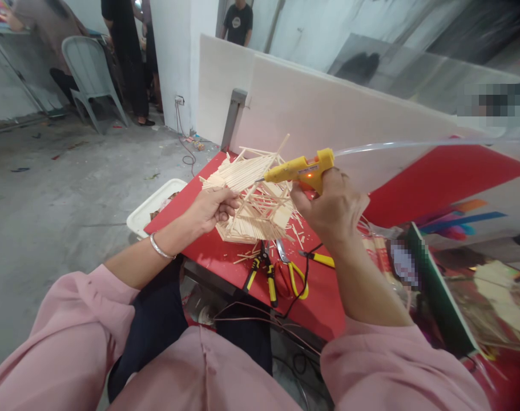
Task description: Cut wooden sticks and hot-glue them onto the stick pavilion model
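Observation:
My right hand (pixel 334 208) is wrapped round the handle of a yellow glue gun (pixel 302 170) with a small orange light lit. The gun's nozzle points left and touches or nearly touches the top of a structure of thin wooden sticks (pixel 263 205). At the structure's left side is my left hand (pixel 214 208), with thumb and fingers pinched together by the stick ends; what lies between the fingertips is too small to make out. A flat row of sticks (pixel 242 174) forms the structure's upper left part.
Black-and-yellow pliers (pixel 262 271), red-and-yellow cutters (pixel 291 274) and another yellow-handled tool (pixel 322 258) lie on the red table (pixel 319 308). Stick scraps surround them. White boards (pixel 311 108) stand behind. A white tray (pixel 135 220) is at left, a green-edged box (pixel 443 291) at right.

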### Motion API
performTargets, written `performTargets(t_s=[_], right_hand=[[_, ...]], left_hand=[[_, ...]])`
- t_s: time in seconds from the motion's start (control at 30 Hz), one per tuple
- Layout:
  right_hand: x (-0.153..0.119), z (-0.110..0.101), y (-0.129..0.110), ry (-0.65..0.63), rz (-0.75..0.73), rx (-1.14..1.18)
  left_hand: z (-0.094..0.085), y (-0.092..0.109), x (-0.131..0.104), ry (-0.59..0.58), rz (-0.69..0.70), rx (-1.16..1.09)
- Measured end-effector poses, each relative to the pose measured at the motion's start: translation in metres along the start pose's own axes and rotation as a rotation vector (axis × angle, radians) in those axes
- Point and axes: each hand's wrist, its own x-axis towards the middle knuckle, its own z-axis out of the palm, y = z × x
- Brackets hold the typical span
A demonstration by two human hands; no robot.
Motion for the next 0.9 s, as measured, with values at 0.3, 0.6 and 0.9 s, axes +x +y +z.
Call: performTargets(t_s=[0.3,0.6,0.9], right_hand=[[-0.0005,0.0040,0.0022,-0.007,-0.012,-0.050],[-0.0006,0.0012,0.0023,-0.013,-0.017,-0.048],[-0.0008,-0.0019,0.0028,-0.052,0.022,0.008]], left_hand=[[0.0029,0.0018,-0.0015,0.048,-0.022,-0.014],[0.0036,0.0045,-0.0003,0.054,-0.051,-0.032],[-0.0003,0.0050,-0.0001,0.038,-0.071,-0.077]])
